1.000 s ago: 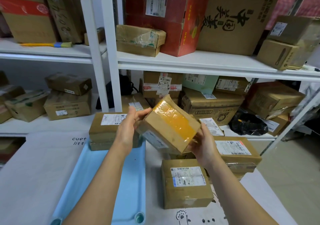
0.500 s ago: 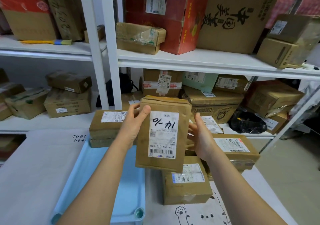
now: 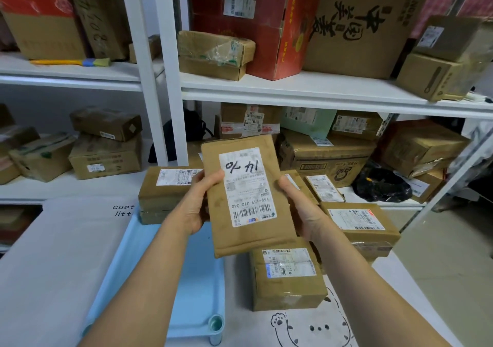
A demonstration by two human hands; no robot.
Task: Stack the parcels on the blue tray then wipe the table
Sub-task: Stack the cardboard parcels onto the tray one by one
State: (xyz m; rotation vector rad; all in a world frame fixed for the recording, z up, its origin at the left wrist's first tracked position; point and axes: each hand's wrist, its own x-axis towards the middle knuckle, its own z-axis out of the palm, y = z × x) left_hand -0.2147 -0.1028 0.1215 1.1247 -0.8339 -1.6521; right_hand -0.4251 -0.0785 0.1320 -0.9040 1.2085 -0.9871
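Observation:
I hold a flat brown parcel (image 3: 248, 200) upright in the air, its white label with handwriting facing me. My left hand (image 3: 196, 208) grips its left edge, and my right hand (image 3: 298, 210) grips its right edge. Below lies the blue tray (image 3: 165, 280) on the white table (image 3: 53, 253). One brown parcel (image 3: 165, 194) sits at the tray's far end. Right of the tray, on the table, lie a labelled box (image 3: 286, 280) and another box (image 3: 360, 226) behind it, partly hidden by my right arm.
White shelving (image 3: 293, 93) full of cardboard boxes stands just behind the table. A black bag (image 3: 381, 186) lies on the lower shelf at right. Grey floor (image 3: 440, 266) shows beyond the table's right edge.
The parcel has been turned from its yellow-taped side to its label side, upright between both hands. It has since shifted a little and leans slightly left.

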